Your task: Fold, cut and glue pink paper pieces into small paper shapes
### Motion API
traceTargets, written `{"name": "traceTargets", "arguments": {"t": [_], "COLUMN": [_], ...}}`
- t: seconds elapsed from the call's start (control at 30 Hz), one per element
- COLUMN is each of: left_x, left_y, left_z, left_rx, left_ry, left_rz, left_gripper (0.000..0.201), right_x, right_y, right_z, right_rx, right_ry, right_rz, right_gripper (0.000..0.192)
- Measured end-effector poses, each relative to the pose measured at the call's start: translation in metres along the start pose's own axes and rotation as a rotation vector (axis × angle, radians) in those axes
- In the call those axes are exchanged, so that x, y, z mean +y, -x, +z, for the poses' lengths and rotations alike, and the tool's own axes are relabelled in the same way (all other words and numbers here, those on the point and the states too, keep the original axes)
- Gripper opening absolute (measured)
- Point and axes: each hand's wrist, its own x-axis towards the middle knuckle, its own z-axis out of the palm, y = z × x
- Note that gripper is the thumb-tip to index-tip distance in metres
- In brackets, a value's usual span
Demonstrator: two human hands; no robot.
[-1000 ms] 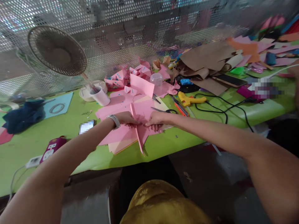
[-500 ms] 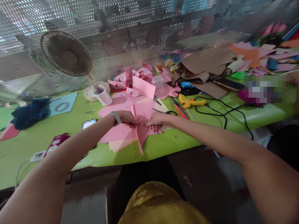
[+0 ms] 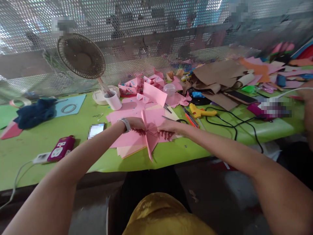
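A folded sheet of pink paper [image 3: 151, 142] stands partly upright between my two hands, over a stack of pink and cream paper sheets [image 3: 132, 149]. My left hand [image 3: 137, 125], with a pale watch band on its wrist, is closed on the paper from the left. From the right, my right hand [image 3: 168, 128] pinches the same paper near its middle. Its fingers are curled, and the fingertips are partly hidden. Just behind my right hand lie scissors [image 3: 182, 121], their handle partly covered by the hand.
A yellow glue gun [image 3: 202, 111] with a black cord and a red utility knife [image 3: 191, 119] lie right of my hands. A white cup [image 3: 113, 100], a fan [image 3: 81, 57] and pink folded paper pieces [image 3: 132, 85] stand behind. Leftward are a phone [image 3: 96, 130] and a purple power strip [image 3: 62, 148].
The camera view has shifted slightly, so the table things sit a little further right. Both hands keep their hold on the pink paper, which opens out a bit more between them.
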Motion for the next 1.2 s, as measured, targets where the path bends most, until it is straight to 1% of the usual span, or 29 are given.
{"name": "traceTargets", "arguments": {"t": [0.07, 0.13, 0.2, 0.23, 0.3, 0.33, 0.37, 0.4, 0.43, 0.5, 0.53, 0.57, 0.67, 0.73, 0.83, 0.9, 1.0, 1.07, 1.13, 1.17, 1.2], "left_x": [0.0, 0.001, 0.0, 0.0, -0.001, -0.002, -0.003, -0.003, -0.004, -0.007, -0.008, -0.011, -0.022, -0.032, -0.046, -0.052, -0.056, -0.055, -0.053, -0.053, -0.052], "left_y": [0.002, 0.006, 0.013, 0.018, 0.028, 0.033, 0.037, 0.042, 0.045, 0.05, 0.052, 0.052, 0.051, 0.049, 0.044, 0.04, 0.034, 0.032, 0.03, 0.03, 0.03], "left_z": [0.003, 0.005, 0.007, 0.007, 0.006, 0.005, 0.004, 0.003, 0.003, 0.003, 0.004, 0.005, 0.008, 0.009, 0.009, 0.01, 0.014, 0.019, 0.023, 0.025, 0.025], "left_rx": [0.027, 0.061, 0.124, 0.169, 0.3, 0.37, 0.433, 0.481, 0.518, 0.552, 0.559, 0.563, 0.573, 0.568, 0.49, 0.454, 0.485, 0.49, 0.451, 0.419, 0.381], "left_ry": [-0.01, -0.01, -0.017, -0.03, -0.095, -0.131, -0.157, -0.171, -0.176, -0.169, -0.156, -0.136, -0.006, 0.125, 0.345, 0.458, 0.584, 0.691, 0.783, 0.807, 0.816], "left_rz": [0.033, 0.064, 0.104, 0.133, 0.232, 0.281, 0.321, 0.351, 0.368, 0.386, 0.392, 0.4, 0.445, 0.471, 0.519, 0.562, 0.608, 0.611, 0.579, 0.555, 0.533], "left_gripper": [0.019, 0.021, 0.025, 0.026, 0.027, 0.026, 0.026, 0.026, 0.026, 0.026, 0.025, 0.024, 0.021, 0.021, 0.022, 0.025, 0.029, 0.038, 0.053, 0.056, 0.053], "right_x": [0.0, 0.0, -0.001, -0.002, -0.005, -0.006, -0.007, -0.007, -0.008, -0.007, -0.007, -0.006, -0.009, -0.013, -0.018, -0.021, -0.023, -0.024, -0.025, -0.026, -0.028], "right_y": [0.004, 0.007, 0.01, 0.012, 0.014, 0.015, 0.016, 0.016, 0.015, 0.012, 0.009, 0.006, -0.003, -0.007, -0.013, -0.016, -0.02, -0.021, -0.021, -0.02, -0.019], "right_z": [0.0, -0.002, -0.007, -0.01, -0.015, -0.016, -0.017, -0.016, -0.014, -0.008, -0.004, -0.001, 0.008, 0.01, 0.013, 0.015, 0.02, 0.022, 0.024, 0.024, 0.024], "right_rx": [0.012, 0.049, 0.14, 0.208, 0.354, 0.393, 0.39, 0.349, 0.281, 0.164, 0.142, 0.137, 0.12, 0.103, 0.096, 0.096, 0.102, 0.125, 0.15, 0.155, 0.151], "right_ry": [-0.016, -0.039, -0.059, -0.068, -0.088, -0.103, -0.123, -0.146, -0.171, -0.228, -0.257, -0.285, -0.352, -0.391, -0.43, -0.436, -0.43, -0.437, -0.463, -0.475, -0.477], "right_rz": [-0.026, -0.085, -0.161, -0.202, -0.306, -0.357, -0.399, -0.431, -0.449, -0.457, -0.469, -0.488, -0.544, -0.554, -0.551, -0.586, -0.65, -0.646, -0.629, -0.63, -0.638], "right_gripper": [0.021, 0.021, 0.02, 0.019, 0.016, 0.019, 0.026, 0.035, 0.046, 0.063, 0.067, 0.066, 0.045, 0.037, 0.036, 0.036, 0.031, 0.027, 0.025, 0.025, 0.025]}}
